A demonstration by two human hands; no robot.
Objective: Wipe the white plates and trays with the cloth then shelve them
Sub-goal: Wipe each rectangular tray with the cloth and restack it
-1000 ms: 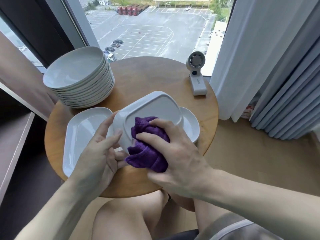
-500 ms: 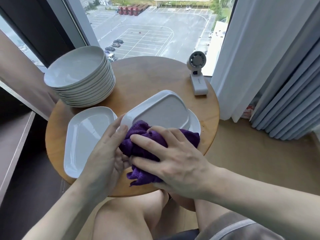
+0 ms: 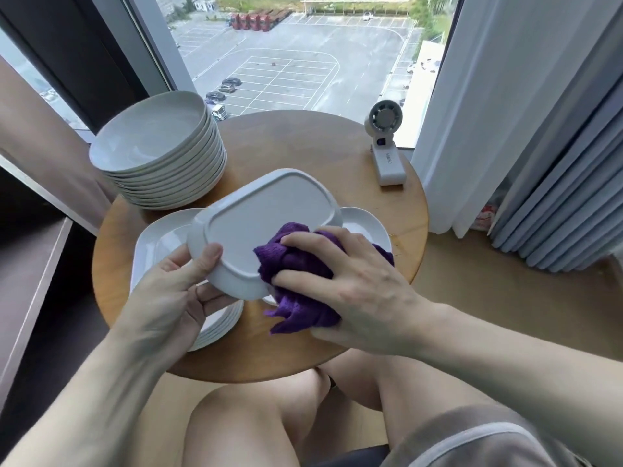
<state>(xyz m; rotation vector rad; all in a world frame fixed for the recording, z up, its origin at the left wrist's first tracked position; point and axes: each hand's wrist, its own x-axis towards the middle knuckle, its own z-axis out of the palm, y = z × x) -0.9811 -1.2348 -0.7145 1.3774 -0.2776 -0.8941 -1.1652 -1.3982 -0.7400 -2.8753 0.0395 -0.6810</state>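
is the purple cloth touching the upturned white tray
Touching. The head view shows the purple cloth pressed by the right hand onto the underside of the upturned white rectangular tray.

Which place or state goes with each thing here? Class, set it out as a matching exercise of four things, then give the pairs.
1 purple cloth
2 upturned tray
3 plate stack
4 small fan

A far left of the table
B gripped by the right hand
C beside the curtain
D held by the left hand

Pairs: 1-B, 2-D, 3-A, 4-C
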